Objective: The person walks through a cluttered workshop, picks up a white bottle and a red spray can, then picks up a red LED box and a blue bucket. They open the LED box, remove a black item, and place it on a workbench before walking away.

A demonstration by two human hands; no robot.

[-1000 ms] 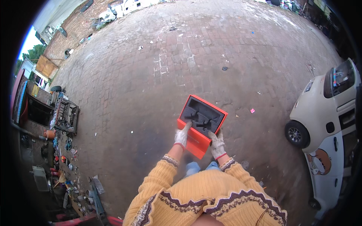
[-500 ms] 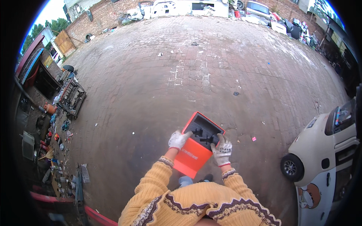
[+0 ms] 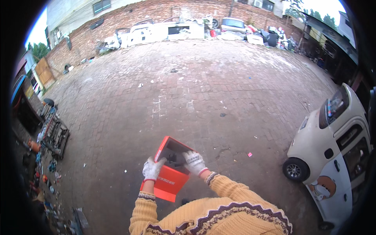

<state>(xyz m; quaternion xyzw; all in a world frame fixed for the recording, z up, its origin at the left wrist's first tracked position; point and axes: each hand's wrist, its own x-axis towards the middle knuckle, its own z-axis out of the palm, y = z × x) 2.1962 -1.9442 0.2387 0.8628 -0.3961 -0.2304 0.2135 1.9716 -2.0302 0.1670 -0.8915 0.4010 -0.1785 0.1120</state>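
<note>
An orange-red box with its lid flap hanging down toward me is held in front of my body. Inside it lies a dark grey foam insert with black cut-out shapes. My left hand, in a white knit work glove, is closed on the box's left edge, thumb toward the foam. My right hand, gloved the same way, lies over the right side of the box with its fingers bent at the foam's edge. Its fingertips are partly hidden, so whether they press the foam or only the rim is unclear.
A white van stands close on the right. Metal frames and scattered tools line the left side. Car parts lie along the brick wall at the back. Small litter dots the brick paving.
The view has shifted, so the box and both hands sit lower and further left in the picture. My right hand has moved from the box's right edge further over its foam side.
</note>
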